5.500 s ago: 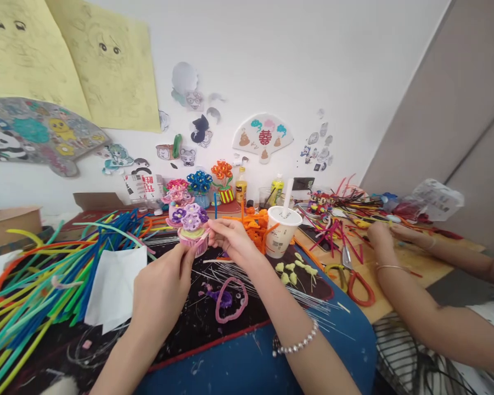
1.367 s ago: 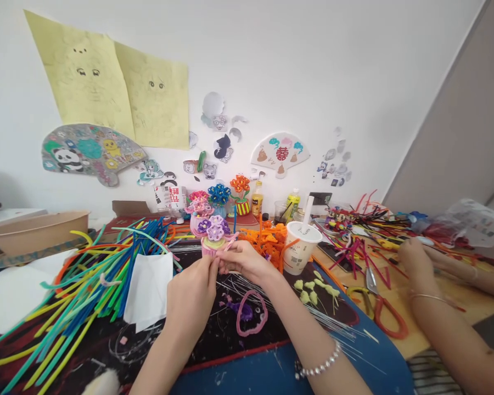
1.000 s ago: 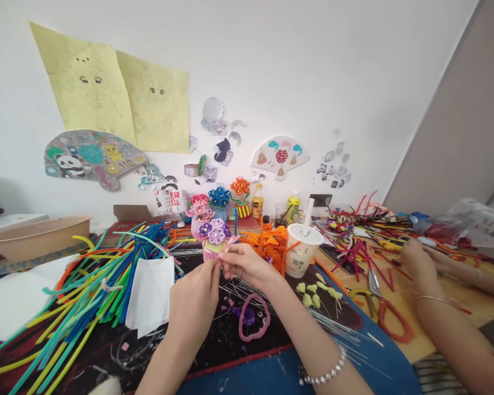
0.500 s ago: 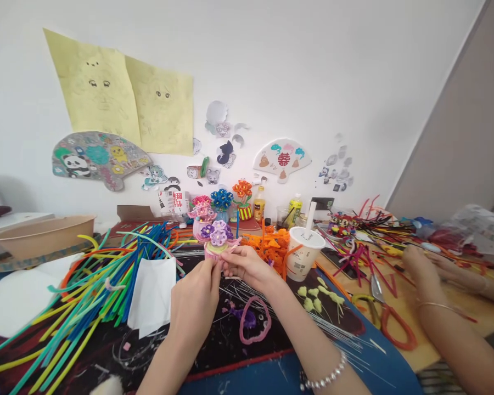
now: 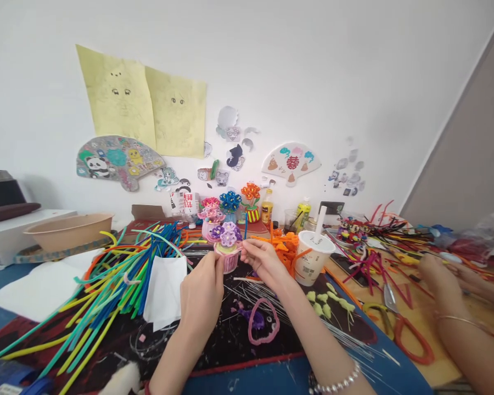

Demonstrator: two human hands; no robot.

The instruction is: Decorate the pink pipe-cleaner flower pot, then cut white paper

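Note:
A small pink flower pot (image 5: 230,263), which looks made of pipe cleaners, stands upright between my hands. Purple and lilac flowers (image 5: 229,235) rise from its pale yellow top. My left hand (image 5: 202,285) is closed at the pot's left side, thumb and fingers against its rim. At the right of the rim, my right hand (image 5: 264,263) pinches what seems to be the end of a pink pipe cleaner (image 5: 239,248). Below the hands lie a pink pipe cleaner loop (image 5: 276,323) and a dark purple piece (image 5: 249,314) on the dark mat.
Bundled coloured pipe cleaners (image 5: 135,291) and a white paper (image 5: 164,291) lie left. A drink cup (image 5: 310,260) with straw stands right, near orange pieces (image 5: 286,247), pale green pieces (image 5: 325,304) and orange-handled scissors (image 5: 411,340). Another person's arm (image 5: 456,312) reaches in at far right.
My right hand has moved right, away from my left, drawing out to the pot's right rim and showing more of the pot. The whole view has shifted slightly.

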